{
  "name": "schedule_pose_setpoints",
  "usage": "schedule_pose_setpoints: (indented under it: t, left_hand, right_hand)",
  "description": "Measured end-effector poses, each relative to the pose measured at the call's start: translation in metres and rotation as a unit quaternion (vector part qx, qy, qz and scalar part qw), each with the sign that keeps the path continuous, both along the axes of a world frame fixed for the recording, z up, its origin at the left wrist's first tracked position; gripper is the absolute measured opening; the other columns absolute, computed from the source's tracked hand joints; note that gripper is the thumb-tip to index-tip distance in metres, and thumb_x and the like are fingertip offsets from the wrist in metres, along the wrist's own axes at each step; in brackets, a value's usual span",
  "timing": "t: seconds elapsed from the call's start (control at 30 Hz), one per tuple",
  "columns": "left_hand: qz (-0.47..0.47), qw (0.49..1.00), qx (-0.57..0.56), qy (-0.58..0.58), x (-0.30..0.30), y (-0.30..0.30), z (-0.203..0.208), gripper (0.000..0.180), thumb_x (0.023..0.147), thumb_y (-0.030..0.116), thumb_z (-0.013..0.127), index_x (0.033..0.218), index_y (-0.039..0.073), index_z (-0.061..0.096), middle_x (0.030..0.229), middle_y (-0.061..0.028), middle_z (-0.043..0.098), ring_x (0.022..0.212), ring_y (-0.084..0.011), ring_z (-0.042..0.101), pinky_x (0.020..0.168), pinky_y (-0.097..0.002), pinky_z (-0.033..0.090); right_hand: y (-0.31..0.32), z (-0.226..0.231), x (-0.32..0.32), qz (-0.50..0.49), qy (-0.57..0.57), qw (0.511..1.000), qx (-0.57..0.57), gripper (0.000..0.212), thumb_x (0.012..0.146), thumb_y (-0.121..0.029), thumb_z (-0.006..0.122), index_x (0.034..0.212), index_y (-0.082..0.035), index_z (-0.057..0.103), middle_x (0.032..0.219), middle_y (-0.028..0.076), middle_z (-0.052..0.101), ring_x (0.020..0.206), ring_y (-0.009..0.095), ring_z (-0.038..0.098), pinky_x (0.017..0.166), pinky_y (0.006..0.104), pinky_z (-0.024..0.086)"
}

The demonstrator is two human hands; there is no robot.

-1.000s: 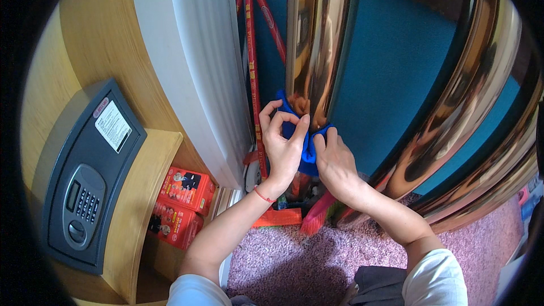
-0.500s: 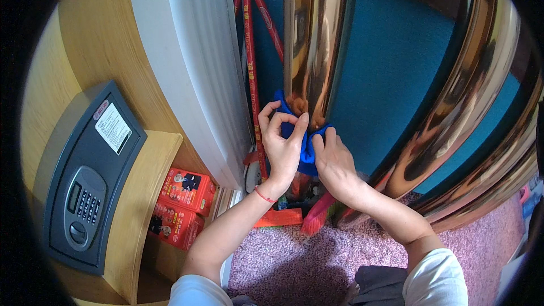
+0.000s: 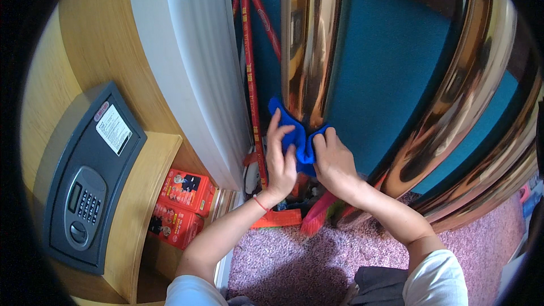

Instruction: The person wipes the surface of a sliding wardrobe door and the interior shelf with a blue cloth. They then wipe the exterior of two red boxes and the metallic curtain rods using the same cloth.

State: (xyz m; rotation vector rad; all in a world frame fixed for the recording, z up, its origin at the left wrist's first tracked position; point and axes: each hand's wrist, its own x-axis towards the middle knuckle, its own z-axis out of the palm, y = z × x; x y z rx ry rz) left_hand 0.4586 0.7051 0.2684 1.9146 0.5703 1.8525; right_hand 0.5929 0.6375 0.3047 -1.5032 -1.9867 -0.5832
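A bright blue cloth (image 3: 298, 143) is bunched up in front of the shiny gold-coloured metal frame (image 3: 310, 68). My right hand (image 3: 335, 161) pinches the cloth's right side, fingers curled into its fold. Along its left edge is my left hand (image 3: 281, 161), with a red string on the wrist. Its fingers are apart and bent a little, and the cloth lies against or just behind them; the exact contact is hard to tell. The cloth's lower end hangs between my two hands.
Red-wrapped poles (image 3: 253, 79) lean at the left, beside a white ribbed panel (image 3: 204, 73). Pink and red brush bristles (image 3: 318, 213) rest near the purple carpet (image 3: 283, 255). A dark safe (image 3: 90, 181) stands on a wooden shelf above red boxes (image 3: 184, 190). Curved gold tubes (image 3: 447, 130) bound the right.
My left fingers have parted from a ring-like pinch, and that hand has shifted slightly left and down, exposing more of the cloth. My right hand stays on the cloth.
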Motion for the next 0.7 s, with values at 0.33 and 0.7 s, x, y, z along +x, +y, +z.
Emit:
schedule_pose_setpoints:
  t: [0.33,0.7]
  left_hand:
    - [0.067,0.958,0.175,0.218,0.004,0.005,0.042,0.058,0.089,0.005,0.052,0.147,0.006,0.043,0.160,-0.0190,0.024,0.143,-0.0513,0.021,0.115,-0.0620,0.021]
    - [0.030,0.941,0.136,0.309,-0.027,0.003,-0.009,0.069,0.081,0.009,0.066,0.145,0.004,0.042,0.157,-0.0182,0.028,0.140,-0.0497,0.030,0.114,-0.0586,0.028]
  right_hand:
    - [-0.001,0.012,-0.001,0.057,0.162,0.985,0.034,0.050,0.067,0.007,0.065,0.114,0.005,0.048,0.102,0.020,0.050,0.081,0.040,0.062,0.064,0.0459,0.053]
    - [-0.004,-0.010,-0.003,0.036,0.082,0.996,-0.008,0.049,0.067,0.005,0.066,0.114,0.001,0.051,0.099,0.017,0.051,0.086,0.037,0.063,0.070,0.0433,0.053]
